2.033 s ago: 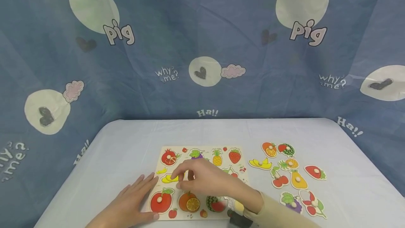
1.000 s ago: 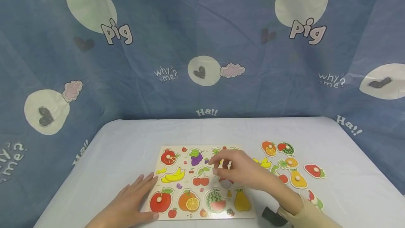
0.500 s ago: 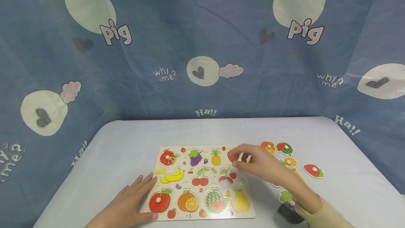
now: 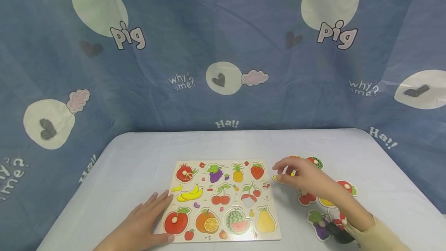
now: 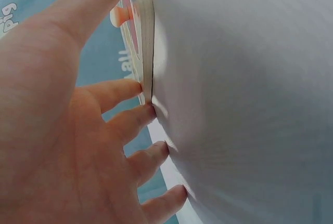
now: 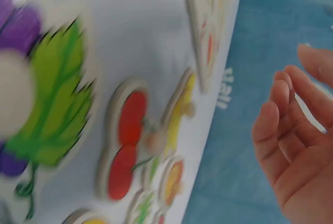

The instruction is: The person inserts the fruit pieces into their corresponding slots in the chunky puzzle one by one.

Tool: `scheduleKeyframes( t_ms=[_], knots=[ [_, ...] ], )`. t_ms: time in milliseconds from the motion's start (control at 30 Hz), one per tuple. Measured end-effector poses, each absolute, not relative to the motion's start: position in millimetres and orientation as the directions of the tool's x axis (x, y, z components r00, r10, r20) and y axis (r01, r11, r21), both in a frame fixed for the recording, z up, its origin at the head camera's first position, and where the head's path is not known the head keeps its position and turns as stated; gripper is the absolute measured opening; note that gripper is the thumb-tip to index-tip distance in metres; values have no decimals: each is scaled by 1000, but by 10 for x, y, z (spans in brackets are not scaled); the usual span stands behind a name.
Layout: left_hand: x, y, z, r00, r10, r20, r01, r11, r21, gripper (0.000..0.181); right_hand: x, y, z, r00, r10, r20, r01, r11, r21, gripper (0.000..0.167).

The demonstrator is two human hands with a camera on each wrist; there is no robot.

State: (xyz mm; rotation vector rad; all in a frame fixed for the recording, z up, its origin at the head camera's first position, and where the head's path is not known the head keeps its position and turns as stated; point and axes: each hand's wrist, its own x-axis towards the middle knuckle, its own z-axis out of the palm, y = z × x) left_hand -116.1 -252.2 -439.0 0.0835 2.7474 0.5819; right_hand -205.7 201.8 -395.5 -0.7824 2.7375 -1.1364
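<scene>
Head view: I think I'm choosing a loose piece, likely the flat yellow banana-shaped wooden piece [image 6: 177, 120] right of middle — next I'd need to pinch its round knob [image 6: 188, 109]. My right hand [image 4: 303, 175] hangs over it, fingers bent, thumb apart, holding nothing. My left hand [image 4: 144, 220] — fingers spread — touches the cream wooden fruit board [image 4: 275, 237], lower middle.

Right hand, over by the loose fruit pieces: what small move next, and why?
Probably lower the right hand a little and pinch the knob of the banana piece. In the head view the hand covers most of that piece; the right wrist view shows the hand holding nothing. The banana spot on the board has no knob, so it looks unfilled.
</scene>
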Motion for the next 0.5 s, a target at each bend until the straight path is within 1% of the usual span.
scheduleKeyframes(
  t_ms=[67, 267, 500],
  knots=[
    [-1162, -2522, -4391, -943, 120, -310, -16, 915, 403, 110, -2082, 2079, -3987, -872, -477, 113, -417, 600, -683, 24],
    [-1159, -2521, -4393, -944, 118, -307, -17, 916, 402, 111, -2162, 2220, -4076, -856, -507, 97, -431, 599, -675, 20],
    [-1159, -2525, -4396, -944, 122, -306, -11, 918, 397, 111, -2240, 2285, -4145, -848, -526, 58, -421, 604, -676, 18]
  ],
)
